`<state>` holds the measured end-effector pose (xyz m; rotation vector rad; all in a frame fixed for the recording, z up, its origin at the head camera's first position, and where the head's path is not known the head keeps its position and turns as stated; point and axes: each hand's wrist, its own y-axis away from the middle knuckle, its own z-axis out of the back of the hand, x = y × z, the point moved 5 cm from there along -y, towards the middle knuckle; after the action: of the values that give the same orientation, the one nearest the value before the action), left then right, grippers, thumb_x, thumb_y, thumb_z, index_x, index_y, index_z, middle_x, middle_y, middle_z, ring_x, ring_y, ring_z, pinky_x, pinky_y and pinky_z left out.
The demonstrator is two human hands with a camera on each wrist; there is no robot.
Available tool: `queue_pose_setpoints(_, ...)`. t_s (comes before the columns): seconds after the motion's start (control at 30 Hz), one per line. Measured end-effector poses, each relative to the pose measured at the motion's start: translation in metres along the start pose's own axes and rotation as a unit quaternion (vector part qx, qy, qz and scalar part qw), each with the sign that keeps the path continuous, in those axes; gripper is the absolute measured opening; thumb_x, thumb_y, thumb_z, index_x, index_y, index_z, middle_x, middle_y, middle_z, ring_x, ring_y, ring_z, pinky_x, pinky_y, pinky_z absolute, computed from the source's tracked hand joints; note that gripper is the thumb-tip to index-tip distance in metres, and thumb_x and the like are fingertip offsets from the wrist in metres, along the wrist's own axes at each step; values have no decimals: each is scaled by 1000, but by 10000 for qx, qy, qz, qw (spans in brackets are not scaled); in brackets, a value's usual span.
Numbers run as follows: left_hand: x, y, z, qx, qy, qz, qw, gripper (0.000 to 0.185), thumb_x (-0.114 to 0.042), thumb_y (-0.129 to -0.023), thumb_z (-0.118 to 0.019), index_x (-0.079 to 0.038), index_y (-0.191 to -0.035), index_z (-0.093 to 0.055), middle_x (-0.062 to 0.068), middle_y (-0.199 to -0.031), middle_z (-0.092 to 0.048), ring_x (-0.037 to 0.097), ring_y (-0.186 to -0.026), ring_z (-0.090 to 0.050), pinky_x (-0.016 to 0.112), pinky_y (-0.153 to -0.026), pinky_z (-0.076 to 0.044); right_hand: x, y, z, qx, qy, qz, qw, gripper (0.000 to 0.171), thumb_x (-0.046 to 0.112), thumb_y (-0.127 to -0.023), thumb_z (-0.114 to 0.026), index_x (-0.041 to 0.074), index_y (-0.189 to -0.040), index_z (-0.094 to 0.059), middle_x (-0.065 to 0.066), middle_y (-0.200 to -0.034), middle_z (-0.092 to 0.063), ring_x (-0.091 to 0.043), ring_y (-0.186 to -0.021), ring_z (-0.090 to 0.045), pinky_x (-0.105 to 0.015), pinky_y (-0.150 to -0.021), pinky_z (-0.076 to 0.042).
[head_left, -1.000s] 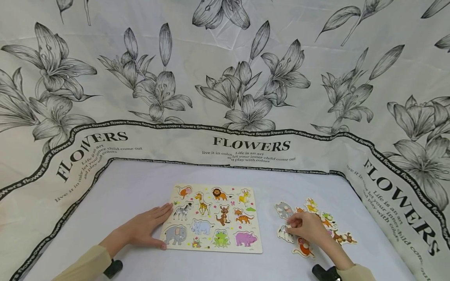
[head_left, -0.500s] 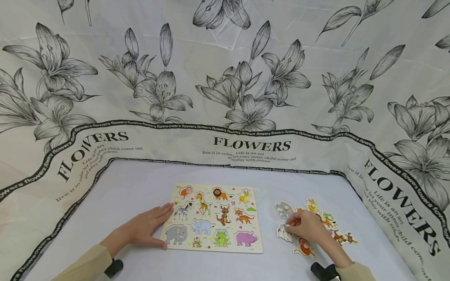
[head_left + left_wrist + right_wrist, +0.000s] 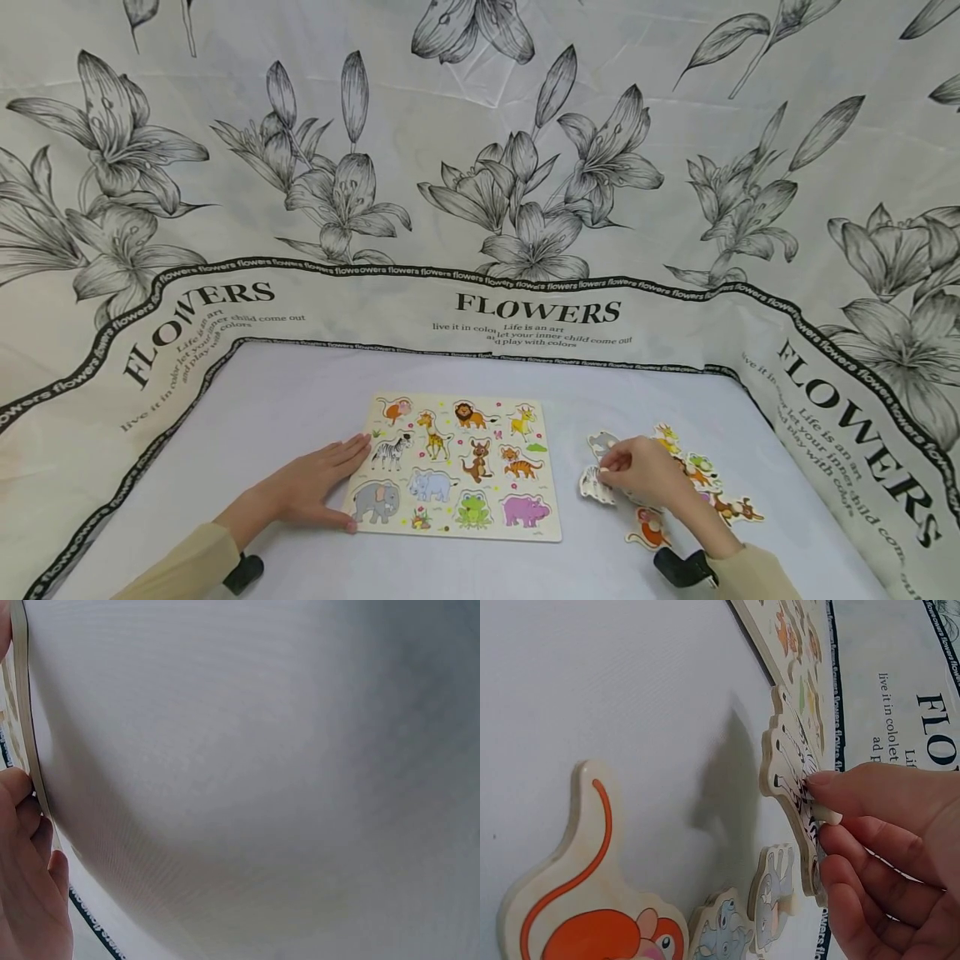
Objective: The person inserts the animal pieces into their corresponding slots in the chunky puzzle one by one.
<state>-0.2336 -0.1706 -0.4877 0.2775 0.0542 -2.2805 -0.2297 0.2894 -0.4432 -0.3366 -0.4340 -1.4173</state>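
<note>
My right hand (image 3: pixel 645 475) pinches a zebra puzzle piece (image 3: pixel 595 487) by its small knob. In the right wrist view the zebra piece (image 3: pixel 791 761) is tilted and lifted off the cloth, its shadow falling beside it. My left hand (image 3: pixel 311 483) lies with fingers stretched along the left edge of the animal puzzle board (image 3: pixel 547 531). The left wrist view shows fingers (image 3: pixel 30 877) touching the board's side edge (image 3: pixel 26 712). The board carries animal pictures, among them a zebra at its left side.
Loose pieces lie right of the board, partly under my right hand: a monkey (image 3: pixel 648 529), an elephant (image 3: pixel 600 442), a frog (image 3: pixel 700 463), a kangaroo (image 3: pixel 738 508) and several others. A flower-printed cloth (image 3: pixel 525 317) rises behind and around the white tabletop (image 3: pixel 300 392).
My right hand has lifted the zebra piece and moved it slightly left and up, away from the other pieces. The left hand and the board have stayed in place.
</note>
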Motion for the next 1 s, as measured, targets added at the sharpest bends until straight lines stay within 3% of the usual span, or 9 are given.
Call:
queue_pose_setpoints(0.27,-2,1,0,-5,-58,-65,10000,108,-75,-75,-57,-1,-149,-32,15,-158,-28,31,-144,-30,46,-115,-34,17,-5,5,-5,-11,439,9990,10,17,-76,-80,11,-78,-72,6,-65,-61,-5,-56,-48,-18,-49,-42)
queue_pose_setpoints(1.0,-3,2,2,-13,-105,-67,9999,108,-75,-75,-58,0,-148,-32,15,-157,-29,31,-144,-31,45,-115,-34,63,-33,0,56,-246,1099,9936,9,15,-75,-80,9,-78,-74,6,-65,-64,-4,-57,-51,-17,-50,-44)
